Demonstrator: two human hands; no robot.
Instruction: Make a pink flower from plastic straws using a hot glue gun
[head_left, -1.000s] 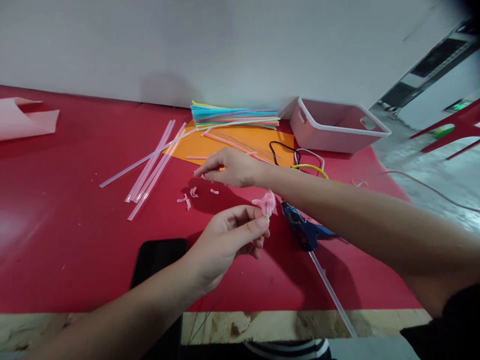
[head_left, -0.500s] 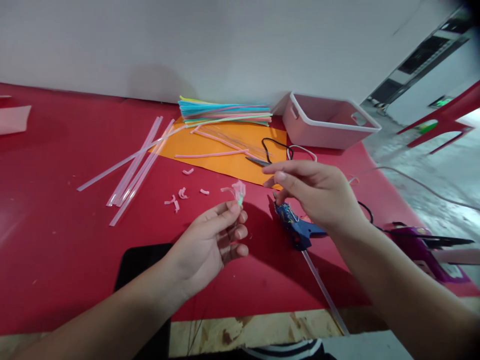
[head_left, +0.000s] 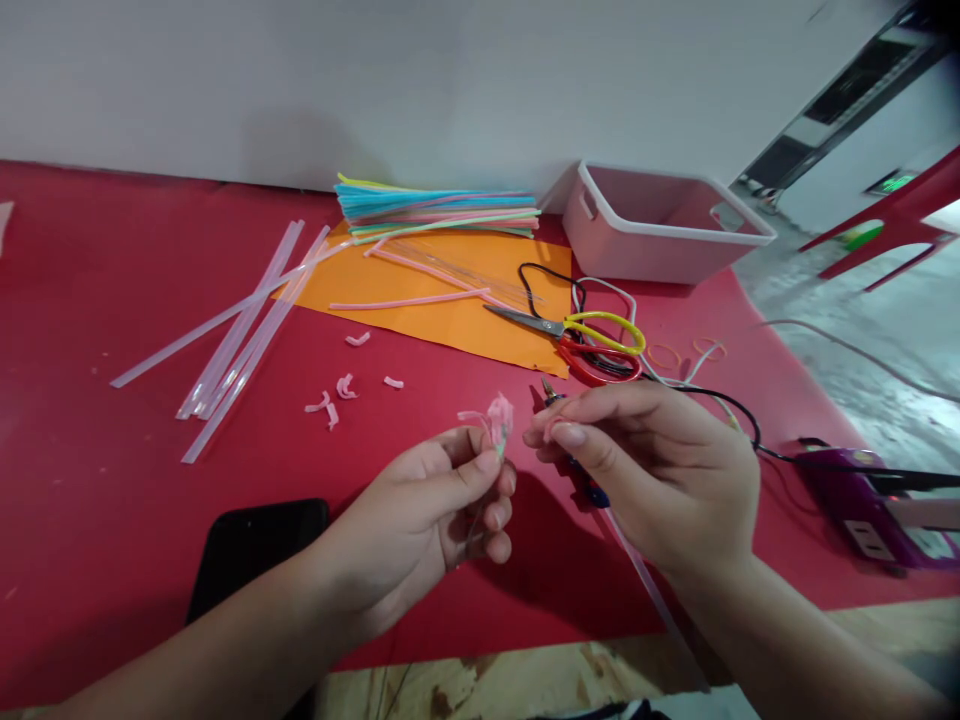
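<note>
Left hand [head_left: 442, 510] pinches a pink flower [head_left: 499, 418] above the surface's [head_left: 420, 620] near edge; right hand [head_left: 660, 460] pinches a small pink piece [head_left: 553, 428] just beside it; phone [head_left: 259, 540] shows no readable label.

The scissors [head_left: 564, 330] have one yellow and one red handle loop.

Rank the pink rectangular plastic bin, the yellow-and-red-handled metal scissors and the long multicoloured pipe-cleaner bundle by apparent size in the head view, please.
Largest: bin
Next: pipe-cleaner bundle
Smallest: scissors
</note>
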